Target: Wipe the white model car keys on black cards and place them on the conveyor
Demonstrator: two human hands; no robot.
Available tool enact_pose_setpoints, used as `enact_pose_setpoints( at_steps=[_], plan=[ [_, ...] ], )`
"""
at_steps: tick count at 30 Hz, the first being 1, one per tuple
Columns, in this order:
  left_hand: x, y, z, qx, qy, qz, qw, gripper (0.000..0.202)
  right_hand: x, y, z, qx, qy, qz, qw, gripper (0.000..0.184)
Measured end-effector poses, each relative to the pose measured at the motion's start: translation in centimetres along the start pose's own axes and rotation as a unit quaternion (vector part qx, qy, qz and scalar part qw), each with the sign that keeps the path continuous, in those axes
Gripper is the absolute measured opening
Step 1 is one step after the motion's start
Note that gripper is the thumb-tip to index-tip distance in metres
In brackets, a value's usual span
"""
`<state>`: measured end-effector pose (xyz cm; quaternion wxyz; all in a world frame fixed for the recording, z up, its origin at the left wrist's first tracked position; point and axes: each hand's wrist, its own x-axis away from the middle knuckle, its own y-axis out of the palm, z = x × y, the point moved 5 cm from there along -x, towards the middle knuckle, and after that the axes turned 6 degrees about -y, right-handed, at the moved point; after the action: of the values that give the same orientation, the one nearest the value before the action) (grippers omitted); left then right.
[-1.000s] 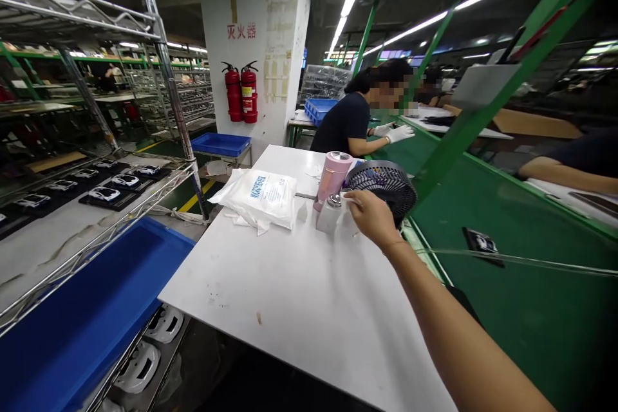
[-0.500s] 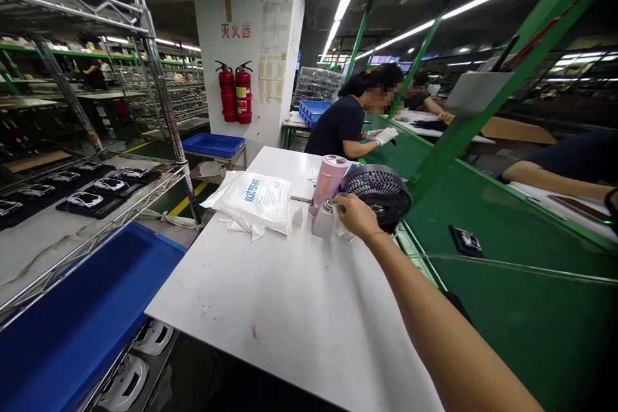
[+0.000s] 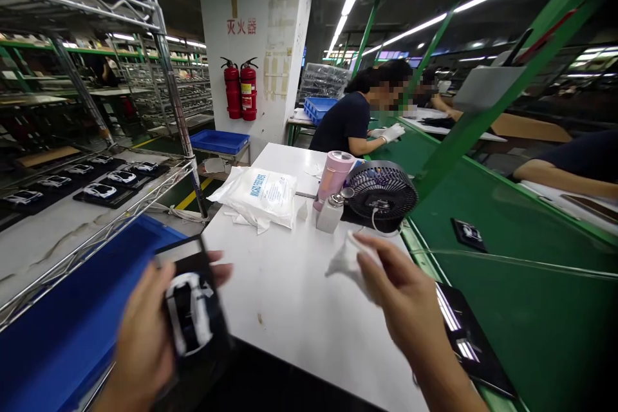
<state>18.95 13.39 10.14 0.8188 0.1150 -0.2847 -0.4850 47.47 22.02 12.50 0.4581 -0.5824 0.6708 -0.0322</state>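
My left hand (image 3: 145, 335) grips a black tray (image 3: 196, 306) with a white-and-black part set in it, held over the near left corner of the white table (image 3: 290, 296). My right hand (image 3: 405, 299) pinches a small white cloth (image 3: 347, 261) above the table's right side. Behind the cloth stand a small white dispenser bottle (image 3: 331, 211), a pink tumbler (image 3: 334, 175) and a black desk fan (image 3: 383, 193). A white packet of wipes (image 3: 263, 194) lies at the table's far left.
A blue bin (image 3: 82, 315) sits on the wire rack (image 3: 168, 71) at my left, with black trays of parts (image 3: 103, 192) above it. A green conveyor (image 3: 506, 283) carrying a black tray (image 3: 467, 233) runs at the right. A seated person in gloves (image 3: 350, 122) works farther back.
My right hand drew back from the bottle and fan toward me, now with the white cloth in it. My left hand came into view holding the black tray.
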Motion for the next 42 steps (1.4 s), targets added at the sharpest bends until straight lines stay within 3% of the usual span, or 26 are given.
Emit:
enact_pose_setpoints(
  at_steps=[2,5,8,12,17,21,24,28,33,37,40,42],
  plan=[
    [-0.5,2.8,-1.8,0.001,-0.059,-0.029,0.998,0.037,3.1,-0.1,-3.2,-0.09,-0.057,-0.018,0.994,0.021],
    [-0.1,5.9,-4.2,-0.006,-0.111,-0.084,0.99,0.034,5.8,0.3,-7.1,-0.179,-0.144,-0.065,0.971,0.036],
    [1.0,7.1,-5.2,-0.034,-0.103,-0.132,0.985,0.037,6.4,1.3,-9.0,-0.183,-0.175,-0.087,0.963,0.045],
    [2.0,7.0,-5.2,-0.049,-0.061,-0.13,0.988,0.029,6.2,2.6,-10.5,-0.139,-0.237,-0.063,0.959,0.042],
    [2.1,7.0,-5.1,-0.051,-0.057,-0.123,0.99,0.026,6.3,3.2,-9.7,-0.086,-0.226,-0.1,0.965,0.041],
    [1.6,6.6,-5.0,-0.065,-0.085,-0.128,0.986,0.035,6.4,2.1,-8.0,-0.176,-0.146,-0.115,0.967,0.043],
    [1.2,6.3,-5.3,-0.068,-0.121,-0.141,0.98,0.04,6.6,1.6,-7.8,-0.272,-0.115,-0.1,0.95,0.042],
    [1.2,6.4,-5.8,-0.049,-0.151,-0.163,0.974,0.045,6.8,2.7,-8.7,-0.307,-0.108,-0.121,0.938,0.041],
    [1.4,6.3,-5.6,-0.058,-0.12,-0.143,0.981,0.044,7.1,4.2,-10.0,-0.193,-0.173,-0.12,0.958,0.034],
    [1.3,6.1,-5.3,-0.081,-0.12,-0.14,0.979,0.048,7.8,4.0,-9.8,-0.131,-0.213,-0.132,0.959,0.025],
    [1.2,5.8,-5.3,-0.076,-0.131,-0.136,0.979,0.048,7.9,3.1,-8.6,-0.184,-0.178,-0.181,0.949,0.032],
    [1.2,5.8,-5.5,-0.073,-0.147,-0.14,0.976,0.048,7.7,2.4,-7.9,-0.246,-0.134,-0.173,0.944,0.038]
  ],
)
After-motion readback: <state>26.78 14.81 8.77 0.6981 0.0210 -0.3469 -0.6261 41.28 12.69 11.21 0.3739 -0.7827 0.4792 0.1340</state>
